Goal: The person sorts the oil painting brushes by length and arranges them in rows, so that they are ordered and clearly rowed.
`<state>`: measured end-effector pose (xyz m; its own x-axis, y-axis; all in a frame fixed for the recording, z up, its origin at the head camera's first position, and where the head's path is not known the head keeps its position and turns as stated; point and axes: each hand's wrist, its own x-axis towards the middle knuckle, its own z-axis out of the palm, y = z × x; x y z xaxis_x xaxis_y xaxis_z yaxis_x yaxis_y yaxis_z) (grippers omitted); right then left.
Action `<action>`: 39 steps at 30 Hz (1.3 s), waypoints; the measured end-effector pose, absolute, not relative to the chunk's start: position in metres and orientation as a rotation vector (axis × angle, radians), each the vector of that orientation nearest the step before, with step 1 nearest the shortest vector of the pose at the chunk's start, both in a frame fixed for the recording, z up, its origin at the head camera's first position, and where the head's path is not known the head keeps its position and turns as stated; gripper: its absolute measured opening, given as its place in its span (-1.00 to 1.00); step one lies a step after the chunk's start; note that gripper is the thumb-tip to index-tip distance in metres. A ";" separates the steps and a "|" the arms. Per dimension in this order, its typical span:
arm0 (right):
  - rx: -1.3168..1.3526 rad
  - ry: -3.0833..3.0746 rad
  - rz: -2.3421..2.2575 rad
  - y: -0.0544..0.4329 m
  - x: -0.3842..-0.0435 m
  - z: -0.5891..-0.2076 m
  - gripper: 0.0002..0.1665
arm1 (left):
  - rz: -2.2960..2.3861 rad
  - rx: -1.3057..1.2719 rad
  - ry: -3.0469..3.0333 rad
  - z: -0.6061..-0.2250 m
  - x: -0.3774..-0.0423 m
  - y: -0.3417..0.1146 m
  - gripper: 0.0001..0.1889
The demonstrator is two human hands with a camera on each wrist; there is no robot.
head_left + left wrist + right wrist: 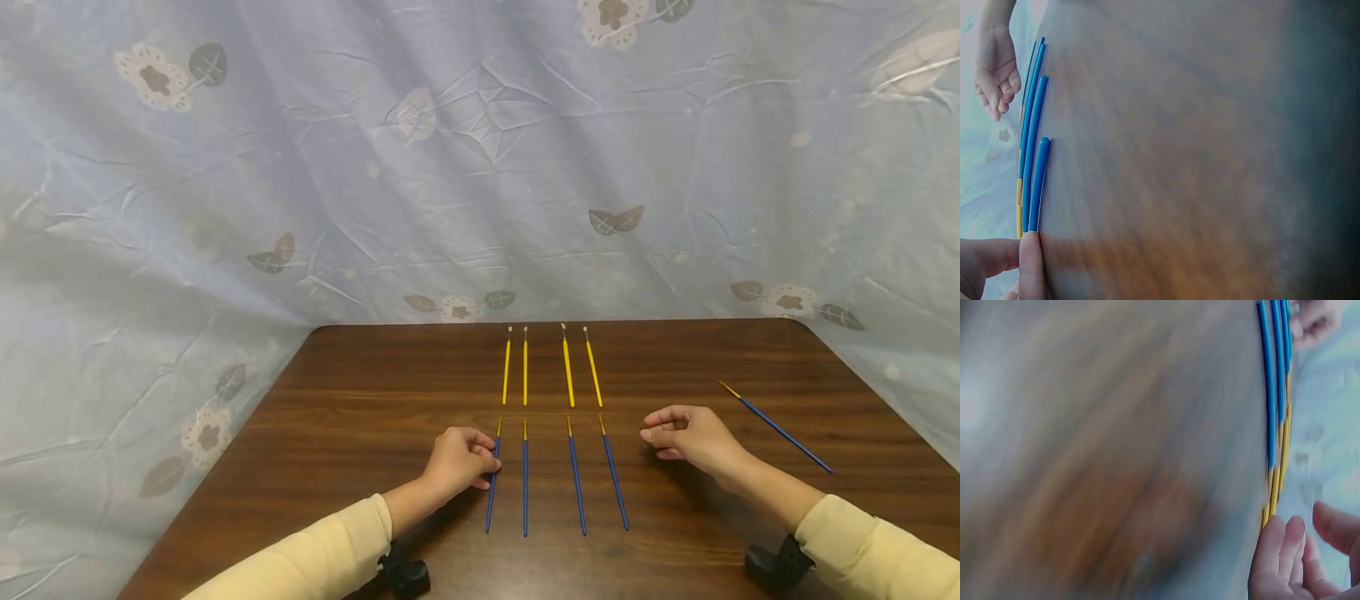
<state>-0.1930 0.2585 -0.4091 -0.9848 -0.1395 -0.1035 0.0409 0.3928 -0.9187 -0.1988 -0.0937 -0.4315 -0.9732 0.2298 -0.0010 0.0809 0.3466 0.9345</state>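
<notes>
My left hand [453, 462] pinches the leftmost blue paintbrush [491, 500] near its middle, while the brush lies along the table. In the left wrist view, a fingertip covers part of this blue handle [1040, 181]. Three more blue paintbrushes stand in the same row: one beside it [526, 492], then another [578, 492] and the rightmost [615, 483]. To the right of that row hovers my right hand [697, 437], fingers loosely bent and holding nothing. The right wrist view shows its thumb apart from the fingers [1269, 556].
Behind the blue row lie several yellow paintbrushes, the leftmost [506, 371] and rightmost [593, 371] among them. A separate blue paintbrush [783, 432] lies slanted at the right, beyond my right hand. The brown table [360, 367] ends at a patterned curtain [450, 208].
</notes>
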 end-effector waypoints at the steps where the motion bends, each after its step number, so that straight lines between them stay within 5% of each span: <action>1: -0.096 2.489 -1.636 0.264 -0.194 -0.408 -0.47 | 1.698 0.284 2.465 -0.431 -0.199 -0.094 -0.78; 22: -0.158 2.797 -1.485 0.389 -0.208 -0.402 -0.32 | 1.695 0.307 2.469 -0.431 -0.201 -0.096 -0.78; 39: -0.009 2.710 -1.408 0.424 -0.222 -0.417 -0.18 | 1.693 0.297 2.463 -0.434 -0.201 -0.096 -0.78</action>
<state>-0.2223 0.4244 -0.4169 -0.9962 -0.0452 -0.0748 0.0353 0.5758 -0.8168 -0.2007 -0.0959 -0.4339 -0.9710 0.2392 -0.0024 0.0834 0.3480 0.9338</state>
